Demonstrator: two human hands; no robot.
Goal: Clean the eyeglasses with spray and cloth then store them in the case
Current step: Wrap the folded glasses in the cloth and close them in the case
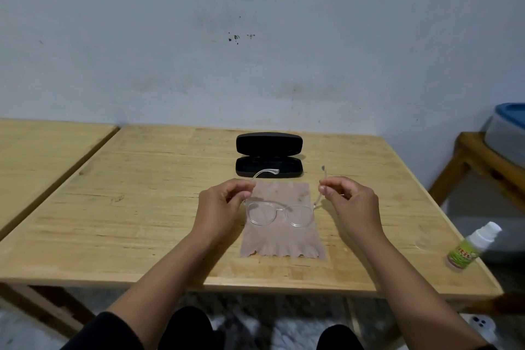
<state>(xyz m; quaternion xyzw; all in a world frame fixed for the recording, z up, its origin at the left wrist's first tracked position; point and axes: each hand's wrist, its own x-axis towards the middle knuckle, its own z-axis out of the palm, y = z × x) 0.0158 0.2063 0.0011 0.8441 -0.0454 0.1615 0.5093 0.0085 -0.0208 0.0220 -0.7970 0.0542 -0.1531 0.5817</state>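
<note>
Clear-framed eyeglasses (281, 214) hang just above a brownish cleaning cloth (282, 224) spread flat on the wooden table (136, 207). My left hand (224, 202) pinches the left temple arm, and my right hand (349, 202) pinches the right one, lenses facing me. Behind the cloth a black glasses case (269, 156) lies open, nothing visible inside it. A small spray bottle (471, 246) with a white top and green label stands near the table's right front corner.
A second wooden table (42, 150) adjoins on the left. To the right stands a wooden stool (477, 162) carrying a grey tub with a blue lid (508, 128). A wall rises right behind the table. A clear cap (423, 241) lies beside the bottle.
</note>
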